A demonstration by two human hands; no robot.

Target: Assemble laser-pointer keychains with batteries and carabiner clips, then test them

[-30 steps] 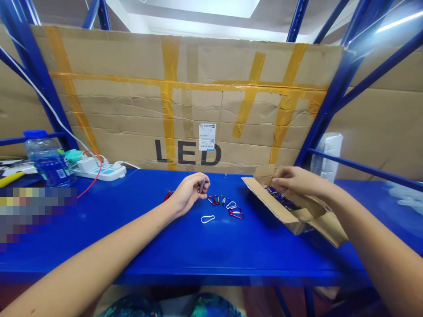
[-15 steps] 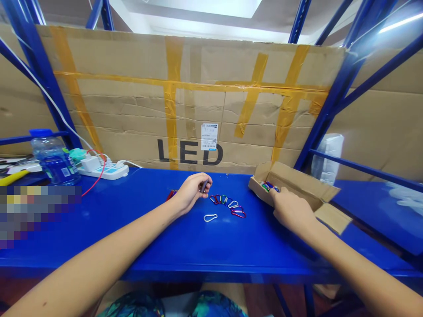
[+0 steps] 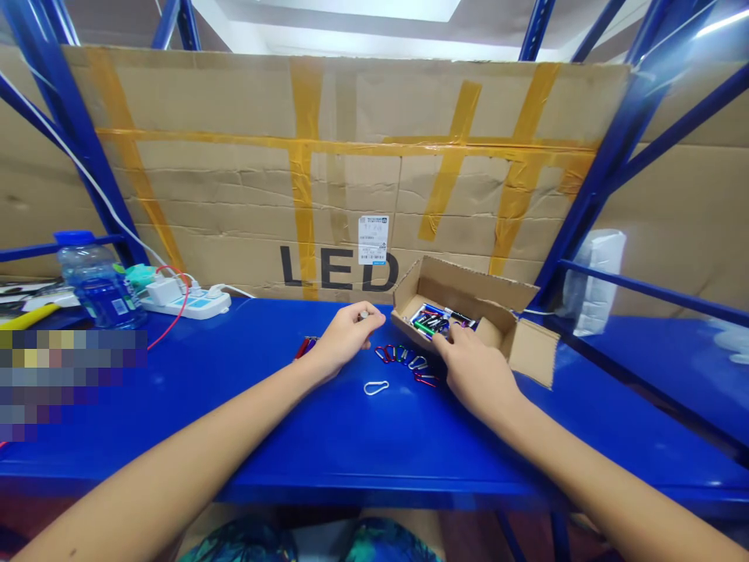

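1. Left hand point(image 3: 345, 337): thumb and fingers pressed together, pinching a small grey metal piece point(image 3: 363, 314). Mostly hidden, so I can't tell what it is.
2. Right hand point(image 3: 477, 375): fingers point(image 3: 459, 334) loosely curled at the near edge of an open cardboard box point(image 3: 462, 282). I can't tell if they're gripping anything.
3. Box sits on the blue steel bench point(image 3: 363, 445), holding a pile of coloured carabiners point(image 3: 430, 320).
4. On the bench, a row of coloured carabiners point(image 3: 403, 359) lies between the hands, its end just under Right hand. A white carabiner point(image 3: 376, 388) lies just below the row. Red pieces point(image 3: 305, 347) lie just beside Left hand, too small to identify.
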